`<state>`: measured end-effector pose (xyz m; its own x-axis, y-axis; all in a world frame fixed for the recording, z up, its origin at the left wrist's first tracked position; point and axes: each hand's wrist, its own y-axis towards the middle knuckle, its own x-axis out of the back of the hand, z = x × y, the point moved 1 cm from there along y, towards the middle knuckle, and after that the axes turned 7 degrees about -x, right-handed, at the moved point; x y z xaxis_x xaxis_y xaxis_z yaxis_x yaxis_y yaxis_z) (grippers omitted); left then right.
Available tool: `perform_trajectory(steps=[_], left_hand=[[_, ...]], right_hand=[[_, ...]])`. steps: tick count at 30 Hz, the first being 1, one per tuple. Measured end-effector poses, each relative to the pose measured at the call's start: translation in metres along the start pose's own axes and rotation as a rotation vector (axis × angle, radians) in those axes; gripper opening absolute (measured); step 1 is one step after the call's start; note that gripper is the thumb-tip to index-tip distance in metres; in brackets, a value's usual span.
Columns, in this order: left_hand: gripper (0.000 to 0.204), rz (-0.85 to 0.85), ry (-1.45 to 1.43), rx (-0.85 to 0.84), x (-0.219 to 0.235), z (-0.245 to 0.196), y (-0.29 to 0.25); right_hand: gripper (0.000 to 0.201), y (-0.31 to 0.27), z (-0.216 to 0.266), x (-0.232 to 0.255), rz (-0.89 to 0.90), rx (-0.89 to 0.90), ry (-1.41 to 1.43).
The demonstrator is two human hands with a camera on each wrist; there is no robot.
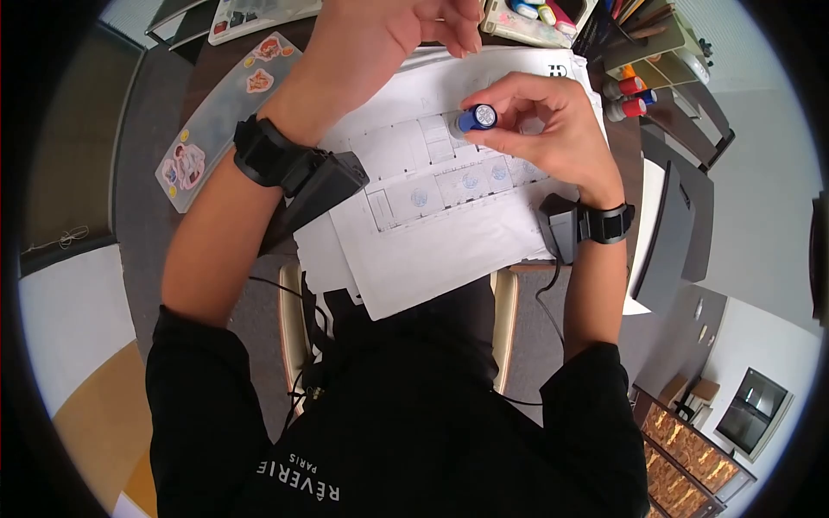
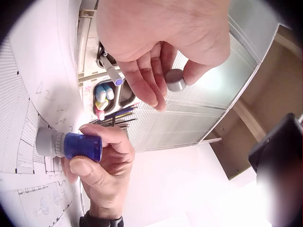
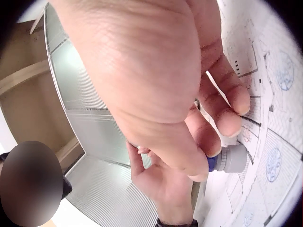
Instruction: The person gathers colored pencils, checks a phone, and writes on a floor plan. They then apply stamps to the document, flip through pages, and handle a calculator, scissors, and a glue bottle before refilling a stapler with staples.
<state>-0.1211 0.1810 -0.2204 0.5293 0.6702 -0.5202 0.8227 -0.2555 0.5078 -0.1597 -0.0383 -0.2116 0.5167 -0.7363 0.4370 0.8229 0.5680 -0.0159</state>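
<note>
The right hand (image 1: 566,129) pinches the small blue stamp (image 1: 474,118), with the thumb on one side and the fingers on the other, so the gap in the grip is just as wide as the stamp. The stamp is over the far part of the top sheet (image 1: 432,268), a bit farther off than the row of round blue marks (image 1: 419,198). Its grey end points down at the paper, but I cannot tell if it is touching. The left hand (image 2: 165,38) is off to the far left of the stamp, up in the air. It pinches a small round grey cap (image 2: 175,80) between thumb and fingertips, and the other fingers bend in loosely. The step in hand looks like stamping a round mark on the drawing. To do it well, I think the stamp should stand straight up, so the whole ring comes out and not just one edge. It is good to look where the grey end sits first, then push straight down, wait a tiny bit, and lift straight up. A slide or a twist could smear the blue ink. The paper looks a bit wavy, so a soft spot might make a weak mark. The left hand could help by holding the sheet flat, but it must not drop the cap on the drawing.
</note>
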Motion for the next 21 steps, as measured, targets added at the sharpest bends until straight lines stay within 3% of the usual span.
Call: perform_trajectory(steps=[4,6,11,21], left_hand=[[0.027,-0.056,0.013,0.024,0.002,0.000,-0.002],[0.026,-0.019,0.010,0.012,0.005,0.003,-0.001],[0.027,-0.014,0.013,0.017,0.004,0.001,-0.001],[0.028,-0.058,0.044,0.001,-0.002,-0.004,-0.001]], right_hand=[[0.020,-0.001,0.007,0.001,-0.003,0.014,-0.114],[0.021,-0.003,0.004,0.010,-0.121,0.167,-0.133],[0.030,-0.001,0.001,0.026,-0.268,0.272,0.318],[0.029,0.001,0.006,0.005,-0.145,0.233,0.169]])
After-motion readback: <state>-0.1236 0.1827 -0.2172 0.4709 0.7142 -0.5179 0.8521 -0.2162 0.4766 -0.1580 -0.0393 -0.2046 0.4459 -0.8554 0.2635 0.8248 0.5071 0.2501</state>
